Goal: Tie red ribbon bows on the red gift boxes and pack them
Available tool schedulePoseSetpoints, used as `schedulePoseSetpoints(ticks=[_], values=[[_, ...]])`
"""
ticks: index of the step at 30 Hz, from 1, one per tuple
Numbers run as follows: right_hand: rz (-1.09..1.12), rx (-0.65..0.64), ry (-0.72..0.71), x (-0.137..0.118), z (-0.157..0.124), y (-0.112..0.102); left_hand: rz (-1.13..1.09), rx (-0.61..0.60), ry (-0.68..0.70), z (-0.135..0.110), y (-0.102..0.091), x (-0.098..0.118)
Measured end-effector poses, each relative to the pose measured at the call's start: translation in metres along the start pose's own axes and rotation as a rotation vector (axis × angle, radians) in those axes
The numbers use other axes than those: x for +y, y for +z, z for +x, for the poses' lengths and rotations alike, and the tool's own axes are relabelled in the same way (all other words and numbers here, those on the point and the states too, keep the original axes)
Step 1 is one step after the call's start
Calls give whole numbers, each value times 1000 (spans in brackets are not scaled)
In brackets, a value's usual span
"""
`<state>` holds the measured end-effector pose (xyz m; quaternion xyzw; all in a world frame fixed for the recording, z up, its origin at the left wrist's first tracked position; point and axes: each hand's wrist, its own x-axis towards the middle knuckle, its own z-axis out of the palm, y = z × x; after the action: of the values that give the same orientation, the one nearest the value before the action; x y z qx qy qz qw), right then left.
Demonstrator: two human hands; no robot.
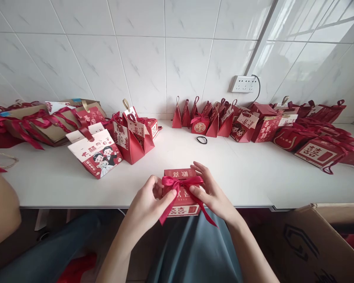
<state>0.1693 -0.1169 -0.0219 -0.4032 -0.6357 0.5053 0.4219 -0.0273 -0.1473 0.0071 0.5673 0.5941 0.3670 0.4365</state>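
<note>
A red gift box with white and gold lettering is between my hands, at the table's front edge. Across its top runs a crimson ribbon tied in a bow, its two tails hanging down the front. My left hand grips the box from the left, fingers curled at the bow's loop and thumb pressing by a tail. On the other side my right hand holds the box, thumb on top by the ribbon and fingers along the far right side. Some of the fingertips are hidden.
On the white table, a bride-and-groom gift box and red peaked boxes stand left. More boxes line the wall. A black hair tie lies mid-table. A cardboard carton is lower right; another person's arm shows left.
</note>
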Motion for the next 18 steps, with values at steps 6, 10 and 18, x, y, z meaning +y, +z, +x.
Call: schedulePoseSetpoints(ticks=[6,10,18], values=[[96,-114,72,0,2,-3,-91,-156,-12,-8,-5,-8],[-26,-4,36,-6,-7,-4,-100,-133,-5,-9,-5,-9],[-641,343,-39,-23,-56,0,-156,-32,20,-6,8,-10]])
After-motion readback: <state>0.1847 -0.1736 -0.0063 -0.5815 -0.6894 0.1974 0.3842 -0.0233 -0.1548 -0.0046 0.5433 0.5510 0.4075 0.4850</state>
